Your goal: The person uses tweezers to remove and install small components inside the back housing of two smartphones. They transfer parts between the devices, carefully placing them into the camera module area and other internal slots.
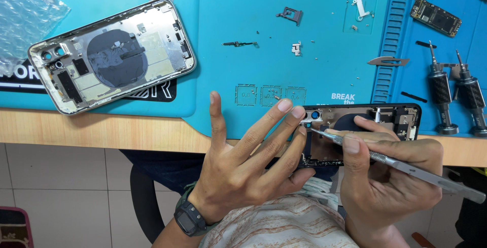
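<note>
My left hand [243, 151], fingers splayed, steadies the dark phone housing [360, 134] at 5 o'clock while my right hand [385, 172] pinches the metal pry tool [401, 166]; one slip could gouge the camera corner.

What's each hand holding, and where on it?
Right hand: metal pick, gripped mid-shaft, tip in the black phone. Left hand: fingertips steady the phone's camera end.

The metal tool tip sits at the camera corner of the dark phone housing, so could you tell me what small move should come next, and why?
Probably a gentle pry upward with the metal tool. Its tip rests by the camera opening of the dark phone housing, the right hand grips it like a pen, and the left hand braces that end with its fingertips.
</note>
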